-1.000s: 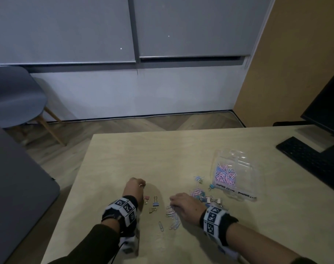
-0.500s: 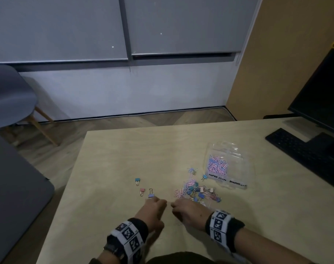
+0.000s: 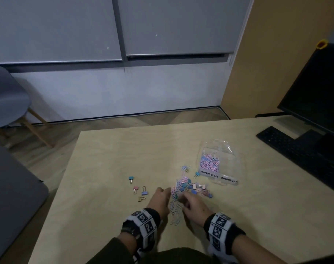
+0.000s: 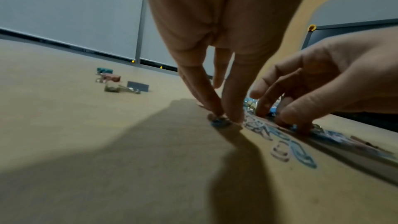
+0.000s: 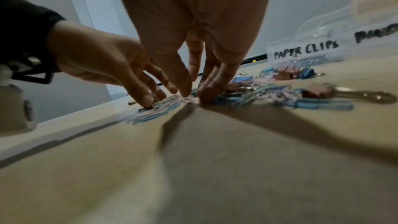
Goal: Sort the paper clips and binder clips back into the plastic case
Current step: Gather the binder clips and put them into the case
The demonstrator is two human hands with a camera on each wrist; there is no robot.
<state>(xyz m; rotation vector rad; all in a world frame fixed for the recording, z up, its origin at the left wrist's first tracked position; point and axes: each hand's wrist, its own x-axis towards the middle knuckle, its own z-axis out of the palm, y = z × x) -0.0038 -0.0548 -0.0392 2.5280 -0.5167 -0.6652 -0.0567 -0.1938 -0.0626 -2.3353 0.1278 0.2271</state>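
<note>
A loose pile of pastel paper clips and small binder clips (image 3: 183, 185) lies on the wooden table (image 3: 109, 149). My left hand (image 3: 167, 190) and right hand (image 3: 181, 199) are side by side at its near edge. The left fingers (image 4: 224, 118) reach straight down and press on a blue clip. The right fingers (image 5: 193, 96) are spread, with their tips on clips. More paper clips (image 3: 174, 210) lie between my wrists. The clear plastic case (image 3: 227, 180), labelled PAPER CLIPS (image 5: 305, 48), sits right of the pile and holds pink and blue paper clips (image 3: 209, 162).
Several binder clips lie apart to the left: teal (image 3: 131, 179), pink (image 3: 135, 189), blue (image 3: 144, 192) and gold (image 3: 141, 198). A black keyboard (image 3: 288, 147) and monitor (image 3: 318, 88) stand at the right. A grey chair (image 3: 6, 98) is beyond the table's left edge.
My left hand has moved right, from the separate binder clips to the pile beside my right hand. The right hand has shifted slightly into the pile.
</note>
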